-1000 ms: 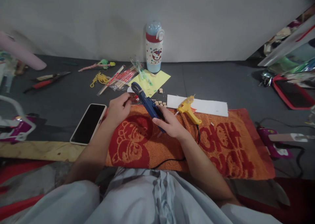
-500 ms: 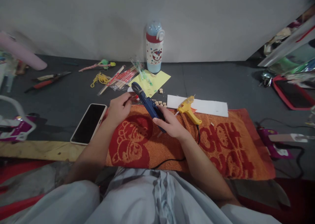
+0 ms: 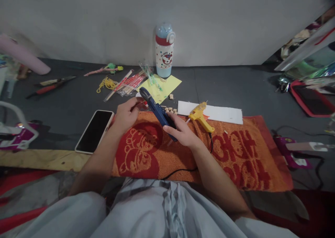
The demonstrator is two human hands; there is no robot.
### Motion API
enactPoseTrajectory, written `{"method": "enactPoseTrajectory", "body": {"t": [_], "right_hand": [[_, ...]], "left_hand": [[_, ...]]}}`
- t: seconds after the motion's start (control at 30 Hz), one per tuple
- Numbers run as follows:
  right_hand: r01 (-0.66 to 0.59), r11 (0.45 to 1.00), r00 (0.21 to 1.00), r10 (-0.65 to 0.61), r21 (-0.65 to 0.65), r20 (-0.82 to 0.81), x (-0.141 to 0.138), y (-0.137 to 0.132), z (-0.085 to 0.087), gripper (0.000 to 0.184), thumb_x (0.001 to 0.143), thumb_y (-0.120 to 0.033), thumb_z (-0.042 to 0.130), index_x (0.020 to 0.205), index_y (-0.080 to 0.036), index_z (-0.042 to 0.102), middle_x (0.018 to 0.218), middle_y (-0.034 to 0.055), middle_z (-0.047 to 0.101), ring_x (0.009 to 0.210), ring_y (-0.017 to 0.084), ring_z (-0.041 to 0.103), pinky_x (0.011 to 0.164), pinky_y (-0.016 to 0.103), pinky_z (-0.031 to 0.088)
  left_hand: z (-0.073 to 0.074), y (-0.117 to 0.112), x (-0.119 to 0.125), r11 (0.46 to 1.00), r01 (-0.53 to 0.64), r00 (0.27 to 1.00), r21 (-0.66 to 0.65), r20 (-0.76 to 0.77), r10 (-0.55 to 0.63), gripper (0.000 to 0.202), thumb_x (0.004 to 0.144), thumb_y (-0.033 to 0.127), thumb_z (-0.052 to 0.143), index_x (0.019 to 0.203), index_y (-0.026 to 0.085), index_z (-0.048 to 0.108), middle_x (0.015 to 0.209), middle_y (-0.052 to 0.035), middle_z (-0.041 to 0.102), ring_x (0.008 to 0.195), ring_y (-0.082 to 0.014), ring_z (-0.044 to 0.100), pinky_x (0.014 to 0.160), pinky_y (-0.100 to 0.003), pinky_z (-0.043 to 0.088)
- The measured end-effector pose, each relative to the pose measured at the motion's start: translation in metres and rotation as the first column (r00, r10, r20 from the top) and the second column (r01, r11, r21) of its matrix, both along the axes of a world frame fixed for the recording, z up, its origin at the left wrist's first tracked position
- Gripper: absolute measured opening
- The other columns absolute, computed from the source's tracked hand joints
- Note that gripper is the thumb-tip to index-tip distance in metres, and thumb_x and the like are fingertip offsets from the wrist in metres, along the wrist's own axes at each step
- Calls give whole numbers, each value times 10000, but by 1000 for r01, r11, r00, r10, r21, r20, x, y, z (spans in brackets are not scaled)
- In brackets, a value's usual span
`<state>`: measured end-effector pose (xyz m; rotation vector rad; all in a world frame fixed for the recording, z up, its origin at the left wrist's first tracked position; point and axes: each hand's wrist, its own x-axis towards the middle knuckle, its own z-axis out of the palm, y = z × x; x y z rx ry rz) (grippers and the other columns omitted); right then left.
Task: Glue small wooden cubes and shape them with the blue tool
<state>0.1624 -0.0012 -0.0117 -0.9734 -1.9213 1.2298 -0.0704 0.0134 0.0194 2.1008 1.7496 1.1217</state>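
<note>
My right hand [image 3: 181, 129] is wrapped round a long dark blue hand tool [image 3: 157, 109], tilted with its upper end to the left; its exact kind is unclear. Close to that upper end, my left hand [image 3: 127, 115] has its fingers drawn together. Something small and red [image 3: 146, 103] shows beside those fingertips, but what they hold is hard to make out. Small pale wooden pieces [image 3: 171, 110] lie behind the tool. To the right of my right hand, a yellow glue gun [image 3: 200, 116] rests across a white strip of board [image 3: 225, 113] and the orange towel [image 3: 178, 161].
A phone [image 3: 95, 131] lies left of my left arm. Behind the hands are a yellow paper [image 3: 172, 84], packaged sticks [image 3: 131, 84] and an upright bottle [image 3: 164, 51]. Pliers [image 3: 53, 85] lie far left. The glue gun's black cord [image 3: 180, 170] crosses the towel.
Almost nothing differs. My left fingers have shifted very slightly; the tool and my right hand stay in place.
</note>
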Motion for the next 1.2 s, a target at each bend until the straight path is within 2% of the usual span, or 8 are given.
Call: {"method": "enactPoseTrajectory", "body": {"t": [0.17,0.43,0.6,0.9,1.2], "right_hand": [[3,1000,1000,-3,-9,-10,0,0,-1,677,854,-624,499,1339,-153,462,1328,160,562,1204,294,537,1057,474,391],[1,1000,1000,-1,-4,13,1,1,2,668,857,-612,499,1329,-141,469,1320,166,562,1198,305,535,1049,471,390],[-3,1000,1000,2,25,20,0,1,4,632,869,-581,499,1315,-134,467,1288,166,579,1171,299,549,1031,463,404],[-17,999,999,16,35,30,1,0,9,565,884,-521,509,1302,-143,461,1272,156,587,1145,289,560,1018,467,422],[-6,1000,1000,6,22,21,0,0,5,623,873,-559,502,1297,-103,468,1267,172,583,1155,293,557,1025,451,414]], "left_hand": [[0,0,-1,1000,1,1000,-21,1,-1,311,874,277,464,1053,168,694,940,-35,740,889,-152,679,839,-233,501],[-2,0,-1,997,25,999,-78,42,-22,331,865,237,451,1096,154,673,955,-37,743,808,-140,686,818,-252,521],[-4,0,-2,997,22,1000,-69,13,-22,341,854,207,455,1109,180,680,945,-18,747,837,-140,687,834,-245,513],[-4,-1,-2,995,34,999,-97,1,-34,382,847,205,426,1144,187,664,1053,-31,731,918,-150,679,870,-259,510],[-1,-1,-1,993,46,999,-112,-2,-47,353,888,259,418,1121,172,670,913,-32,741,831,-147,677,813,-245,501]]}}
